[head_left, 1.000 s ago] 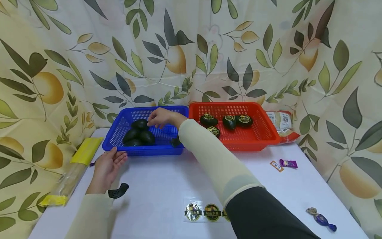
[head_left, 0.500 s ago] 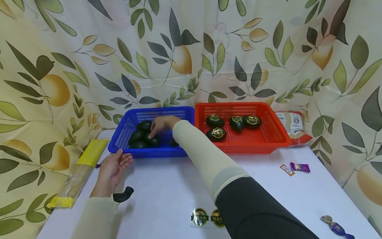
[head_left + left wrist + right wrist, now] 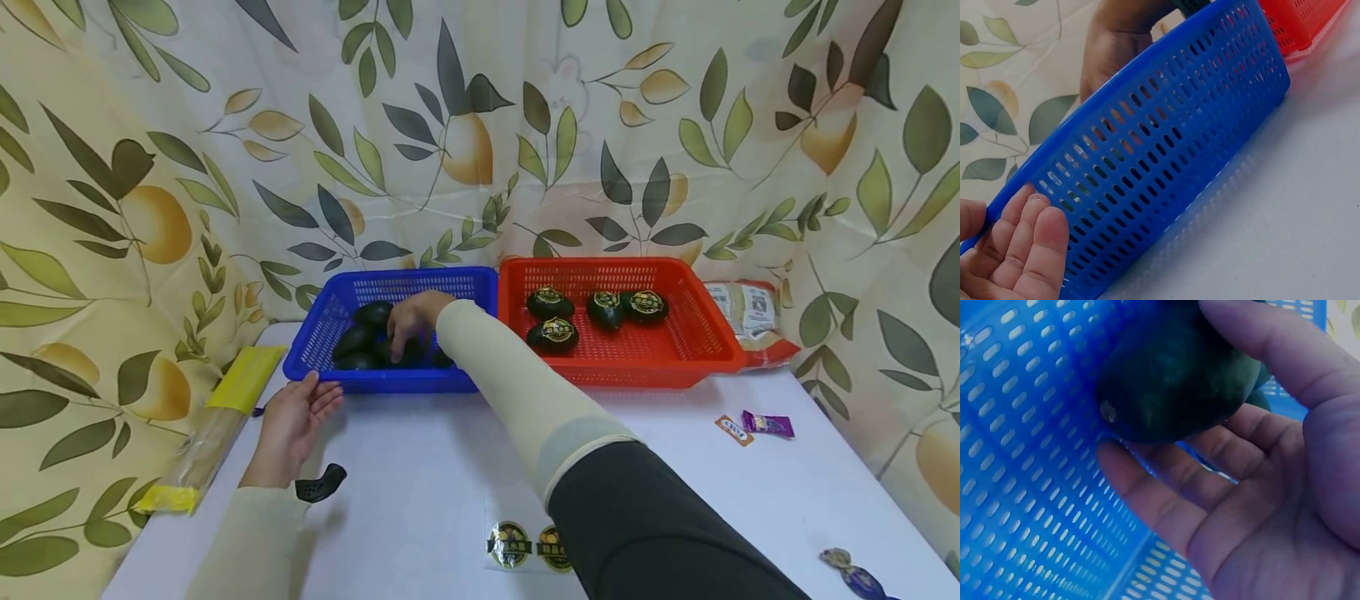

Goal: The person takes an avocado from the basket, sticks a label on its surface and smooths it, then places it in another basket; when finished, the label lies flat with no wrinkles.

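In the head view my right hand (image 3: 417,318) reaches into the blue basket (image 3: 442,381). Its thumb and fingers are round a dark green avocado (image 3: 1169,381), seen close up in the right wrist view. Several more plain avocados (image 3: 354,342) lie together left of that hand. At the basket's front left corner, my left hand (image 3: 291,423) holds the rim, thumb at the top edge and fingers (image 3: 1047,240) against the outer wall. The red basket (image 3: 637,376) stands to the right, with several avocados (image 3: 559,333) bearing gold-and-black stickers.
A sheet of round stickers (image 3: 510,546) lies at the table's front, partly under the right sleeve. Wrapped candies (image 3: 768,423) and a small orange-white wrapper (image 3: 733,430) lie right. A packaged bag (image 3: 750,312) stands behind the red basket; a yellow-ended clear packet (image 3: 225,417) lies left.
My right hand has gone lower into the blue basket and taken hold of an avocado near its front. The left hand stays at the rim. The head view has shifted slightly.
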{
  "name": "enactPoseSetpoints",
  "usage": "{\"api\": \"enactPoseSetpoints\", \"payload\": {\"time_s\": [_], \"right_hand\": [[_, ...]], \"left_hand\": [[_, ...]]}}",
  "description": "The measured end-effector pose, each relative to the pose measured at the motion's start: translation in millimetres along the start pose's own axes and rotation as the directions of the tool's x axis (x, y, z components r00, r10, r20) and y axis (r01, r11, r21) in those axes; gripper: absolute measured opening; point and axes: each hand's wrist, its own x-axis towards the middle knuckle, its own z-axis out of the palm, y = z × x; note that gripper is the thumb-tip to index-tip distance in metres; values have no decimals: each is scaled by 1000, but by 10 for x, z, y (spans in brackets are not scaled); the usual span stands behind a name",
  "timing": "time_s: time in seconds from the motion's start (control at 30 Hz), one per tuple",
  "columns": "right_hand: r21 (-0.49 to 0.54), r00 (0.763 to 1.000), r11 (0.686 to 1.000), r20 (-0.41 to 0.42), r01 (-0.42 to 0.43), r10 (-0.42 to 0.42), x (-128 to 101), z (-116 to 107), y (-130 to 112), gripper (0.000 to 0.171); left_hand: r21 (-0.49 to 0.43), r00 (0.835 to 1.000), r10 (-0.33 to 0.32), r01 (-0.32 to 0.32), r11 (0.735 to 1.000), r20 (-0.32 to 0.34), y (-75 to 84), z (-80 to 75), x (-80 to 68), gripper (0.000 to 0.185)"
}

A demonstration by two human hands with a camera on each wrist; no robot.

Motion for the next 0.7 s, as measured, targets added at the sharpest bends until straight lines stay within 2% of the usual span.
{"api": "enactPoseSetpoints", "payload": {"time_s": [0.1,0.2,0.33,0.47,0.7], "right_hand": [[-40,1000,999,-18,17,-17,-62,-24,-3,78],[-57,995,996,-60,72,-75,-152,-66,-40,77],[-25,977,987,-138,162,-164,-381,-65,-35,67],[-40,949,970,-205,238,-241,-697,-14,50,57],[-127,892,945,-314,300,-325,-1461,149,298,62]], "left_hand": [[14,1000,2,-2,1000,2,-15,19,-5,22],[17,1000,5,-5,1000,6,7,8,-28,22],[-1,1000,-3,3,1000,18,5,1,-57,22],[-18,999,-8,8,1000,37,-15,-4,-56,24],[-30,996,-6,8,1000,84,-4,-50,-59,28]]}}
